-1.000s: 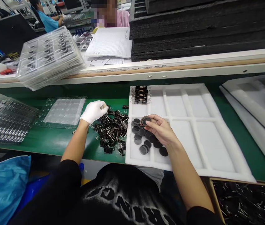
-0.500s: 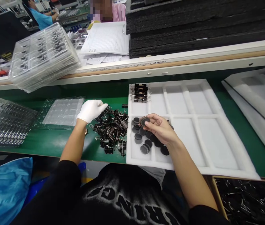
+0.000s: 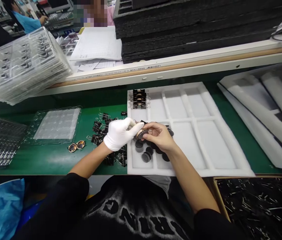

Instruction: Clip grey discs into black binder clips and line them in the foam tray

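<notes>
My right hand (image 3: pixel 161 136), bare, pinches a round dark disc with a gold-coloured rim (image 3: pixel 142 134) between thumb and fingers. My left hand (image 3: pixel 123 132), in a white glove, meets it at the disc's upper left edge. A black binder clip (image 3: pixel 142 122), partly hidden, shows at the gloved fingertips. Loose dark discs (image 3: pixel 146 156) lie below in the near left part of the white foam tray (image 3: pixel 205 170). Left of the tray is a pile of black binder clips (image 3: pixel 97 138), partly covered by my left hand. A row of clipped pieces (image 3: pixel 139 99) sits in the tray's far left corner.
Round sunglasses (image 3: pixel 76 146) and a clear plastic tray (image 3: pixel 57 125) lie on the green table. Stacked clear trays (image 3: pixel 28 63) overhang the shelf edge. Black foam sheets (image 3: pixel 193 26) stand behind, with more white foam trays (image 3: pixel 260 100) at right. A box of binder clips (image 3: pixel 260 206) is at the lower right.
My left hand has moved right, from the binder clip pile to the disc in my right hand, bringing a clip. The view has shifted, and the sunglasses now show fully.
</notes>
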`<state>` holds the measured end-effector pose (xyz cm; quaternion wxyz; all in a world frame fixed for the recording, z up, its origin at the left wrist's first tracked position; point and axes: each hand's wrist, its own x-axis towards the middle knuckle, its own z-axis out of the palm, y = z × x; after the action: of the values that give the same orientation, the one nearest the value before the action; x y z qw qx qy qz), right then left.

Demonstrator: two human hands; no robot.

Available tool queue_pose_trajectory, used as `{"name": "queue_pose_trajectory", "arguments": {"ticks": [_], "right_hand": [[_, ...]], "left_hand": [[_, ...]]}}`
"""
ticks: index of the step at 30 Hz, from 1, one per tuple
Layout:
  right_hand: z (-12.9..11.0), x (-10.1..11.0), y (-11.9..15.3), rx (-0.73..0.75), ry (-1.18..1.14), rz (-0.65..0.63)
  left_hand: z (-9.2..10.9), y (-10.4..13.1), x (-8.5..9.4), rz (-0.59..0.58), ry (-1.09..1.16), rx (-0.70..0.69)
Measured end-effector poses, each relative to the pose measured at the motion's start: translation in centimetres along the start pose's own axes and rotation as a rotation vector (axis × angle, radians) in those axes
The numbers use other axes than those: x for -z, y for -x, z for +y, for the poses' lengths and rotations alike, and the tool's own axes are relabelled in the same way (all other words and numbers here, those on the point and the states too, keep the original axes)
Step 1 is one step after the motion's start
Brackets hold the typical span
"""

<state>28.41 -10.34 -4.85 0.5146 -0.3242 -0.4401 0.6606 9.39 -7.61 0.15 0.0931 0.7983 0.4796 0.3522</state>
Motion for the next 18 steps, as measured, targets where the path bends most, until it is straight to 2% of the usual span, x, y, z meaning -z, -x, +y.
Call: {"name": "queue_pose_trajectory", "arguments": {"ticks": [2,4,6,8,11,14,16,18], "right_hand": [[-0.3,0.0,0.1,0.001,0.001,-0.022],[-0.5,0.0,0.2,-0.003,0.006,-0.059],[-0.6,0.0,0.2,-0.017,0.001,-0.111],[-0.6,0.1,0.3,-0.037,-0.011,-0.166],[-0.4,0.2,0.3,-0.059,-0.013,-0.214],[-0.3,0.1,0.3,-0.066,-0.010,-0.242],[-0.5,0.0,0.3,-0.042,-0.035,-0.211],[-0.8,-0.1,0.2,-0.003,-0.091,-0.114]], "left_hand": [[-0.5,-0.8,0.8,-0.073,-0.167,0.018],[-1.0,-1.5,1.8,-0.231,-0.267,0.022],[-1.4,-2.0,2.6,-0.409,-0.241,-0.003],[-1.8,-2.1,3.0,-0.514,-0.170,-0.039],[-2.2,-1.9,3.0,-0.557,-0.095,-0.100],[-2.6,-1.6,2.7,-0.531,-0.037,-0.176],[-2.8,-1.5,2.6,-0.485,-0.031,-0.164],[-3.1,-1.5,2.5,-0.437,-0.025,-0.091]]}}
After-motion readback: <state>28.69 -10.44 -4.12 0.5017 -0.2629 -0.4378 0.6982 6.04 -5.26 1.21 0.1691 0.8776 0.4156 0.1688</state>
